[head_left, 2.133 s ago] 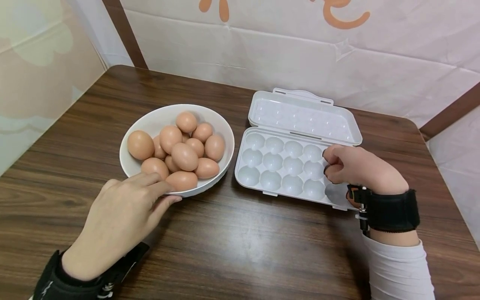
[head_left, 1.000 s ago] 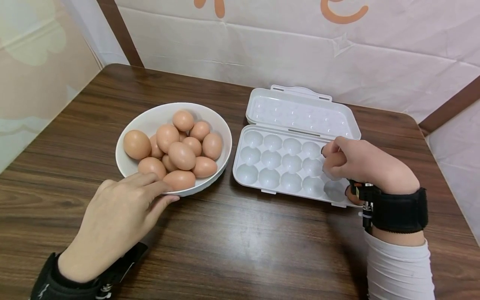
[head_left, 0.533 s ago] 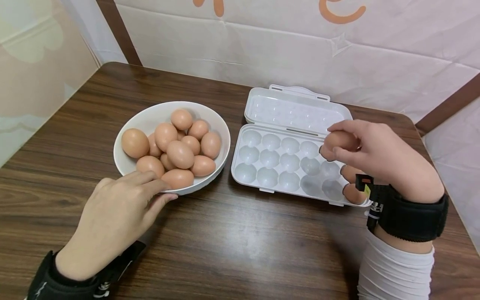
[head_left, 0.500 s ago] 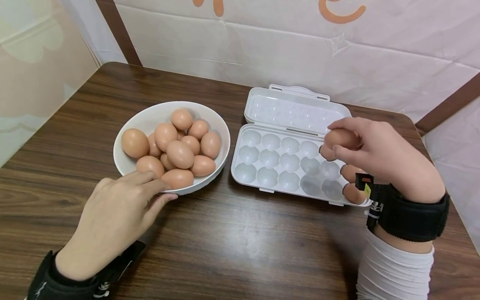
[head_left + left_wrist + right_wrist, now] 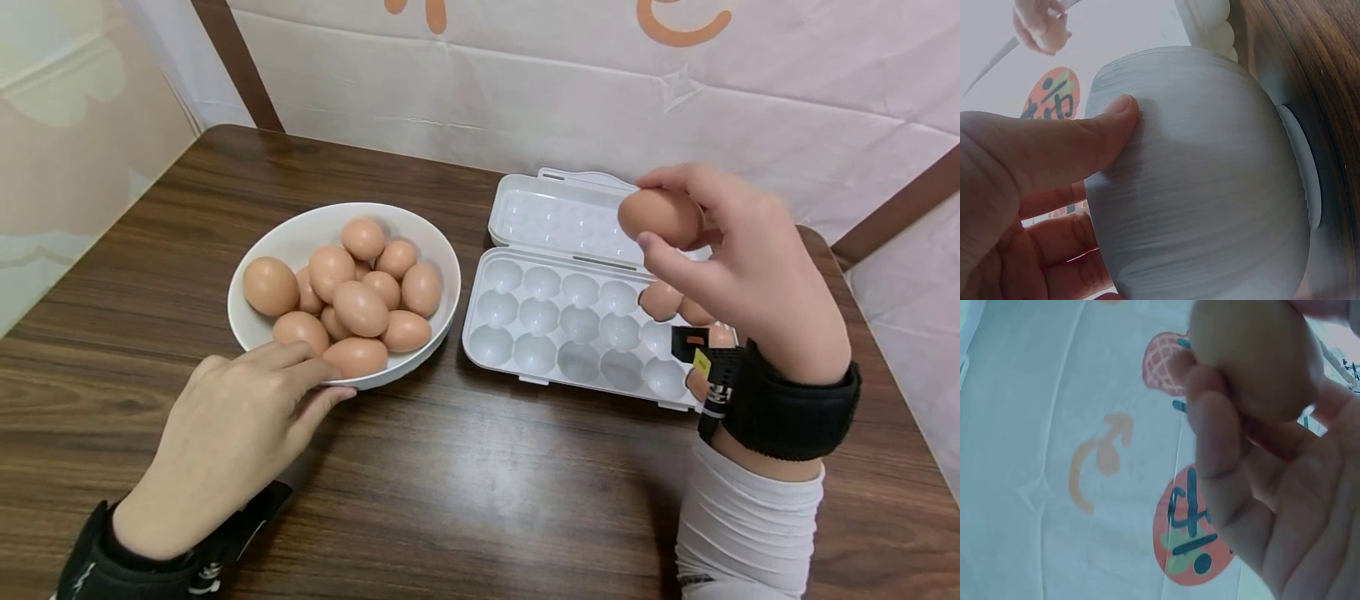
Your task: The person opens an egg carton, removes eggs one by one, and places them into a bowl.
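My right hand [image 5: 757, 258] pinches a brown egg [image 5: 660, 217] between thumb and fingers, above the open white plastic egg box [image 5: 551, 381]. The right wrist view shows the same egg [image 5: 1254, 356] held at the fingertips. Several eggs, among them one egg [image 5: 660, 300] in the back row, sit at the box's right end, partly hidden by the hand and wrist strap. My left hand [image 5: 232, 433] grips the near rim of a white bowl [image 5: 296, 237] heaped with brown eggs [image 5: 362, 308]. In the left wrist view its thumb presses the outer wall of the bowl [image 5: 1204, 169].
The lid [image 5: 558, 221] of the egg box lies folded back toward the pale printed cloth [image 5: 525, 92] behind. Bowl and box stand side by side on the dark wooden table [image 5: 465, 500]. Cups at the box's left and middle hold no eggs.
From low over the box's right end, my right hand has risen with the egg, which now hangs higher in front of the lid. The left hand keeps its grip on the bowl.
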{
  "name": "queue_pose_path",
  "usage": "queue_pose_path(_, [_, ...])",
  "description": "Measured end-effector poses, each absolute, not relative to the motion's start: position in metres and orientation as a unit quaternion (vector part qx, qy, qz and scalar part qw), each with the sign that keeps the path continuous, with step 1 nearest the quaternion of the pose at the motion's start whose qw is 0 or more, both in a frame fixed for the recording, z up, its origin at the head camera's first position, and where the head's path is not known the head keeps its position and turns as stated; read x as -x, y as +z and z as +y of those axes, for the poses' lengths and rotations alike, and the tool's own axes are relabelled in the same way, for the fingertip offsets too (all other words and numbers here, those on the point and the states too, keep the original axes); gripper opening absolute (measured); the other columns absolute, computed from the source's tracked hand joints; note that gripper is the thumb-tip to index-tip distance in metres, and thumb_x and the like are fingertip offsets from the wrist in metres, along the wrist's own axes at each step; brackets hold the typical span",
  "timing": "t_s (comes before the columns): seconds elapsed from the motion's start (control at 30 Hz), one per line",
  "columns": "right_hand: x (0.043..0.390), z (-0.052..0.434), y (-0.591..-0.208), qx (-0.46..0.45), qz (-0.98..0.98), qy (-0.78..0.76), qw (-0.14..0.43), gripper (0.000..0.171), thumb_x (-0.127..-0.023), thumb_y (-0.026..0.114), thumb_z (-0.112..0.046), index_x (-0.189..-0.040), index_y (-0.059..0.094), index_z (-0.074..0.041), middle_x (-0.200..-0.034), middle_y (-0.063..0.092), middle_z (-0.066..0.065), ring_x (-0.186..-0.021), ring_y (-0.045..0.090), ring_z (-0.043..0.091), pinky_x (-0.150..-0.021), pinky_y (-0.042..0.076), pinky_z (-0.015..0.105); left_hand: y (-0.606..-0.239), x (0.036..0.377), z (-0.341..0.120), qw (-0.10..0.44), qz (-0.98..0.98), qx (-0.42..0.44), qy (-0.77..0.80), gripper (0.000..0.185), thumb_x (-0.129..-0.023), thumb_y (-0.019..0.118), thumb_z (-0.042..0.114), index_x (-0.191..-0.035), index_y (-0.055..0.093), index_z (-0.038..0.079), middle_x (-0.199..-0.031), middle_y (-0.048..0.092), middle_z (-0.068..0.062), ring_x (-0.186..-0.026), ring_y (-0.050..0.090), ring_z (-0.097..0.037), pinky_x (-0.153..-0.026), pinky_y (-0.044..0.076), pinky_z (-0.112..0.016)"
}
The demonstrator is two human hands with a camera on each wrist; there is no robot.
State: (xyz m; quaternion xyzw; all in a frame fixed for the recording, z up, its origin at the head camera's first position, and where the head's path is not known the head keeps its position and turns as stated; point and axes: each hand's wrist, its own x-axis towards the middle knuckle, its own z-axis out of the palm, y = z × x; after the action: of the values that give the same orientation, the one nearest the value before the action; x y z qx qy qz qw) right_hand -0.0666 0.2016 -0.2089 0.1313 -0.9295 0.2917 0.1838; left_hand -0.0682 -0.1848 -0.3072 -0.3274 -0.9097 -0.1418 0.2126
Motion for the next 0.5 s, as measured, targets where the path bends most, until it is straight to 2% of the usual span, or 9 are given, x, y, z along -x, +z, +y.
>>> queue_pose_path(0.13, [0.076,0.190,-0.209,-0.145,-0.909,0.304,0.246,0.037,-0.087,0.066,-0.006,-0.124,0.067,-0.012,-0.103,0.064,-0.003,-0.083,0.053,0.007,-0.069,0.045,0.015,-0.307,0.067,-0.185,0.214,-0.912,0.321,-0.143,0.075,-0.098,0.015,0.067,-0.077,0.069,0.019,-0.068,0.051,0.006,-0.058,0.054,-0.019,-0.048,0.028,-0.034])
queue_pose_path(0.23, [0.082,0.179,-0.208,-0.160,-0.896,0.318,0.266,0.037,-0.086,0.066,-0.006,-0.123,0.068,-0.010,-0.106,0.066,0.000,-0.085,0.053,0.007,-0.071,0.047,0.016,-0.308,0.067,-0.185,0.212,-0.912,0.322,-0.142,0.053,-0.096,0.044,0.062,-0.078,0.070,0.018,-0.068,0.050,0.006,-0.058,0.054,-0.018,-0.048,0.030,-0.035])
queue_pose_path(0.33, [0.088,0.168,-0.207,-0.179,-0.890,0.323,0.269,0.037,-0.085,0.066,-0.008,-0.122,0.068,-0.009,-0.106,0.067,0.002,-0.086,0.053,0.007,-0.069,0.047,0.016,-0.309,0.066,-0.184,0.206,-0.912,0.324,-0.144,0.025,-0.085,0.067,0.043,-0.079,0.070,0.019,-0.069,0.050,0.007,-0.057,0.053,-0.016,-0.049,0.030,-0.035])
queue_pose_path(0.47, [0.097,0.153,-0.207,-0.197,-0.886,0.334,0.254,0.036,-0.084,0.066,-0.010,-0.120,0.069,-0.011,-0.104,0.067,0.001,-0.087,0.054,0.006,-0.068,0.047,0.018,-0.310,0.066,-0.182,0.203,-0.911,0.329,-0.144,0.026,-0.085,0.069,0.046,-0.081,0.071,0.020,-0.070,0.051,0.007,-0.055,0.052,-0.015,-0.049,0.030,-0.034])
queue_pose_path(0.5, [0.099,0.149,-0.207,-0.198,-0.885,0.341,0.248,0.036,-0.084,0.066,-0.011,-0.120,0.069,-0.013,-0.104,0.067,0.000,-0.087,0.054,0.005,-0.068,0.048,0.018,-0.311,0.066,-0.182,0.205,-0.910,0.331,-0.144,0.034,-0.090,0.063,0.053,-0.081,0.071,0.020,-0.070,0.051,0.007,-0.055,0.052,-0.015,-0.049,0.030,-0.034])
